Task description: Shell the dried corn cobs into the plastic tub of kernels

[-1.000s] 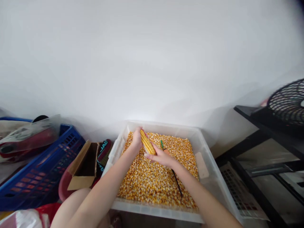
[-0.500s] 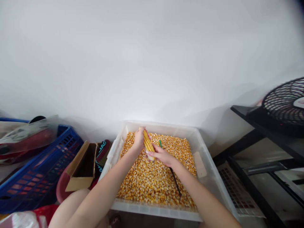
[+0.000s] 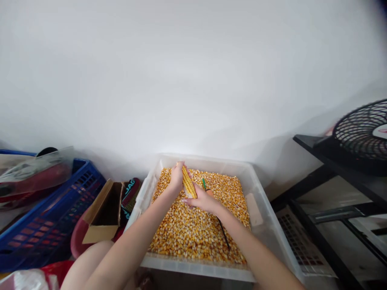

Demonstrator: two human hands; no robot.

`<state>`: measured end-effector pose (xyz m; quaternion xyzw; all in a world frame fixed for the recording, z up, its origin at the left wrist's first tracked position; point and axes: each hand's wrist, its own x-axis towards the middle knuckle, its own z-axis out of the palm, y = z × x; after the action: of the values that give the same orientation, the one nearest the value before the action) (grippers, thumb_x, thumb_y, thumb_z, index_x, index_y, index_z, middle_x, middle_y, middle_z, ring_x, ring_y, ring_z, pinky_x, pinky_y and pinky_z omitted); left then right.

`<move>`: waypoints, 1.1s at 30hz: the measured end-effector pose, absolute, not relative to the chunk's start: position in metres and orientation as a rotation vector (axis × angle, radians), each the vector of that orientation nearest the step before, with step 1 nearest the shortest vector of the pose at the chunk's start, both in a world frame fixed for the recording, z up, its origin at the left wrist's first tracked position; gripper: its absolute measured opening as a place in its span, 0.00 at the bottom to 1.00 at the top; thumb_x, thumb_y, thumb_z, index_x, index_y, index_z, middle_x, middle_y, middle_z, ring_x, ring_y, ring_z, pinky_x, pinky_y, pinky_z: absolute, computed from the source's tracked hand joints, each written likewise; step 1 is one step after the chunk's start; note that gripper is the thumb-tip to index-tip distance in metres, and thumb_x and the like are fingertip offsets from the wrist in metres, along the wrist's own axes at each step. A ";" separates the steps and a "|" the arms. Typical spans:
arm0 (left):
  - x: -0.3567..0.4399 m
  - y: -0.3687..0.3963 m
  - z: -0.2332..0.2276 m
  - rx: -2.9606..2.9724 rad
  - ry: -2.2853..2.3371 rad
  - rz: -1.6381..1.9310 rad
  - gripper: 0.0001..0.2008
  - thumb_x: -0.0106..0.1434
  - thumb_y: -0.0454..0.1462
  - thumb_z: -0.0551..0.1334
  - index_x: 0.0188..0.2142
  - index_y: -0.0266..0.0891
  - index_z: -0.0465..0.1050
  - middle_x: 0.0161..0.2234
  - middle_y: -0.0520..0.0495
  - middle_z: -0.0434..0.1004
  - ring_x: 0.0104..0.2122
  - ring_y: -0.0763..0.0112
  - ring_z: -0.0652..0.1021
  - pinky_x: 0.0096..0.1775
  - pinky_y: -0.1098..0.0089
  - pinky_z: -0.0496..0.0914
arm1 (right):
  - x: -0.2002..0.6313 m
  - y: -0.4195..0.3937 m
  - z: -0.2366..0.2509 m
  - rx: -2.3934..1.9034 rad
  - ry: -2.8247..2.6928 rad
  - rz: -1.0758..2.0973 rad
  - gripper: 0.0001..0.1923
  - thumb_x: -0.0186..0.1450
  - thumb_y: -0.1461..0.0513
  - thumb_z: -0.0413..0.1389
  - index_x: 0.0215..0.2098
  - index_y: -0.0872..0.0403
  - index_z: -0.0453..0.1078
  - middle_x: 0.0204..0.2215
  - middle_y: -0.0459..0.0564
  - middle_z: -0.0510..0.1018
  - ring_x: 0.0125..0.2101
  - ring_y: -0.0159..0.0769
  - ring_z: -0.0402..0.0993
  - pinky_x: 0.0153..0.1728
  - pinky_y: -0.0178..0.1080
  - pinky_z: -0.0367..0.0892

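An ear of corn [image 3: 188, 182] with yellow kernels is held at a tilt over the bin. My left hand [image 3: 177, 175] is wrapped round its upper end. At the lower end my right hand [image 3: 202, 199] grips it, thumb and fingers on either side. Loose corn kernels [image 3: 193, 233] fill much of the translucent plastic bin [image 3: 256, 177] below. Partly behind my right hand, a tool with a green tip [image 3: 203, 183] and a thin black shaft [image 3: 224, 233] lies on the kernels.
To the left stand an open cardboard box [image 3: 101, 233], a dark shoe [image 3: 131, 195] and a blue basket [image 3: 57, 217] with things in it. A black fan [image 3: 363, 129] sits on a black rack [image 3: 329, 173] at right. The white wall [image 3: 193, 80] rises behind the bin.
My right hand has shifted slightly at the lower end of the ear, its fingers now lower and further left. My left hand stays at the upper end.
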<state>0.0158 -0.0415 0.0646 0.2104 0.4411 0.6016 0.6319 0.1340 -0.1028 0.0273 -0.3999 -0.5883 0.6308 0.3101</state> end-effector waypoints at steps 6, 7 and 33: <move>0.020 -0.046 0.068 0.615 0.945 1.288 0.15 0.56 0.46 0.56 0.21 0.38 0.63 0.13 0.53 0.63 0.14 0.73 0.68 0.18 0.74 0.61 | 0.133 -0.099 0.027 -0.874 -1.297 1.874 0.26 0.54 0.53 0.61 0.48 0.51 0.62 0.38 0.48 0.73 0.34 0.36 0.72 0.36 0.40 0.67; 0.018 -0.046 0.069 0.621 0.868 1.243 0.16 0.56 0.47 0.56 0.21 0.38 0.64 0.14 0.52 0.64 0.15 0.73 0.69 0.19 0.74 0.63 | 0.134 -0.099 0.027 -0.865 -1.253 1.878 0.24 0.53 0.54 0.61 0.46 0.51 0.64 0.36 0.47 0.74 0.33 0.35 0.72 0.36 0.39 0.67; 0.011 -0.042 0.066 0.676 0.666 1.149 0.21 0.60 0.45 0.51 0.14 0.40 0.56 0.09 0.54 0.56 0.10 0.76 0.62 0.17 0.74 0.58 | 0.121 -0.107 0.025 -0.911 -1.183 1.818 0.20 0.50 0.53 0.64 0.36 0.52 0.65 0.25 0.43 0.73 0.23 0.31 0.70 0.29 0.36 0.67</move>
<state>0.0110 -0.0425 0.0661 0.3077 0.3030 0.5230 0.7349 0.1206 -0.1071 0.0250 -0.3574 -0.4644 0.7133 0.3844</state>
